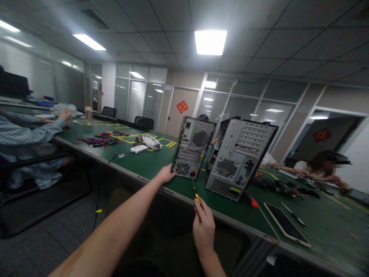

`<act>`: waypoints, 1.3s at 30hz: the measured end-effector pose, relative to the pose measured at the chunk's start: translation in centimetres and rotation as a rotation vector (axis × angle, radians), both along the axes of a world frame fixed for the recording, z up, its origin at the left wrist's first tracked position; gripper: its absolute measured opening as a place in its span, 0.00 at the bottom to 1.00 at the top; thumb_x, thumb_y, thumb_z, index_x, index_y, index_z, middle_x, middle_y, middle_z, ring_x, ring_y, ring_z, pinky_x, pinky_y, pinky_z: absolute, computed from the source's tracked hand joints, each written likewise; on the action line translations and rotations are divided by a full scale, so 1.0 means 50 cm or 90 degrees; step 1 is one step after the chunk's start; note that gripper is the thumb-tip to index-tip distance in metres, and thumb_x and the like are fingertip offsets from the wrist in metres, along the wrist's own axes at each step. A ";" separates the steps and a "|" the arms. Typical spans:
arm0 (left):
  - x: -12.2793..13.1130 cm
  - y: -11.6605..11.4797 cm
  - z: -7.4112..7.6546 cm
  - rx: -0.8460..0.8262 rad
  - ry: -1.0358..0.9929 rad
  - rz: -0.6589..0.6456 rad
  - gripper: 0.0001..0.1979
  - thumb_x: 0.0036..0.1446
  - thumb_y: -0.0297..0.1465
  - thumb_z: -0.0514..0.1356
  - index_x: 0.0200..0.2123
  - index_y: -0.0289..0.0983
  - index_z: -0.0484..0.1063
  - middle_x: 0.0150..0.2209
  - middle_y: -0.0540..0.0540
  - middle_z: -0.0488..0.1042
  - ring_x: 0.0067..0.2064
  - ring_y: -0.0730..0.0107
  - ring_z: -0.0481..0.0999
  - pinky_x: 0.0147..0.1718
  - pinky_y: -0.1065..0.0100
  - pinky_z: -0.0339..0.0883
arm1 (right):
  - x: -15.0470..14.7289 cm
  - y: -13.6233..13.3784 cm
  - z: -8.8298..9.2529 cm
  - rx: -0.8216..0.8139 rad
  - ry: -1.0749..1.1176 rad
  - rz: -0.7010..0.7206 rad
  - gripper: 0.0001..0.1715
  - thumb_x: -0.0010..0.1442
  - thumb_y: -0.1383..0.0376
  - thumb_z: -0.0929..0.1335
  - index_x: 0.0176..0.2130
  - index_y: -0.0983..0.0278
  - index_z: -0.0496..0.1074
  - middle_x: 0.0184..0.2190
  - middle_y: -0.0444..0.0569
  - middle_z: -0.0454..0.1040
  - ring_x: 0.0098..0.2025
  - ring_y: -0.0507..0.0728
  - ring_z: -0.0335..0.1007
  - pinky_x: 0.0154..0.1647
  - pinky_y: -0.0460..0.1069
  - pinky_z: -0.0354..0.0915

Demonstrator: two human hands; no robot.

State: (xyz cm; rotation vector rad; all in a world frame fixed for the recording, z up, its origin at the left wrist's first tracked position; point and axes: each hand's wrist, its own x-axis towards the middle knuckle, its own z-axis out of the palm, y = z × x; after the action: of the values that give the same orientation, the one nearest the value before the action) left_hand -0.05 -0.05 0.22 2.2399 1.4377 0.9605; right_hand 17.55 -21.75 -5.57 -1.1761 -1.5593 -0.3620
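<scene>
A smaller computer case (193,148) stands on the green table with its rear panel facing me. My left hand (166,174) grips its lower left edge, the fingers partly hidden at the side. In my right hand (204,223) is a black and yellow screwdriver (196,195), held by the handle and pointing up. Its tip is at the bottom edge of the rear panel, close to a red switch; whether it touches a screw I cannot tell. A larger computer case (239,157) stands just to the right, one side open with wires showing.
Bundled coloured cables (99,139), a white power adapter (139,149) and a white round fan-like part (152,141) lie left. To the right are a red-handled tool (253,202), a phone (285,223), a pen-like tool (292,213) and black cables (284,188). People sit at both sides.
</scene>
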 end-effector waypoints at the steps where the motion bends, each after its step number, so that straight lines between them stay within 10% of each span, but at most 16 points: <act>1: 0.000 0.000 0.001 0.001 0.000 0.001 0.25 0.56 0.37 0.61 0.56 0.35 0.65 0.53 0.37 0.74 0.54 0.58 0.74 0.50 0.67 0.65 | -0.001 0.000 0.001 -0.004 0.013 -0.001 0.20 0.66 0.66 0.63 0.55 0.60 0.72 0.54 0.55 0.71 0.55 0.59 0.69 0.57 0.58 0.66; 39: 0.001 0.007 -0.005 0.001 0.005 0.009 0.26 0.56 0.37 0.61 0.56 0.35 0.65 0.53 0.37 0.74 0.54 0.59 0.74 0.50 0.67 0.64 | -0.003 -0.007 0.016 0.014 0.140 -0.030 0.14 0.62 0.60 0.69 0.45 0.66 0.73 0.40 0.54 0.74 0.40 0.57 0.72 0.43 0.53 0.70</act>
State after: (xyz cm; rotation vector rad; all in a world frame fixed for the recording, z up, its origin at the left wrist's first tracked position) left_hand -0.03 0.31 -0.01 2.2406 1.4584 0.9579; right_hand 17.41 -22.10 -4.79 -1.1954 -1.3361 -0.2691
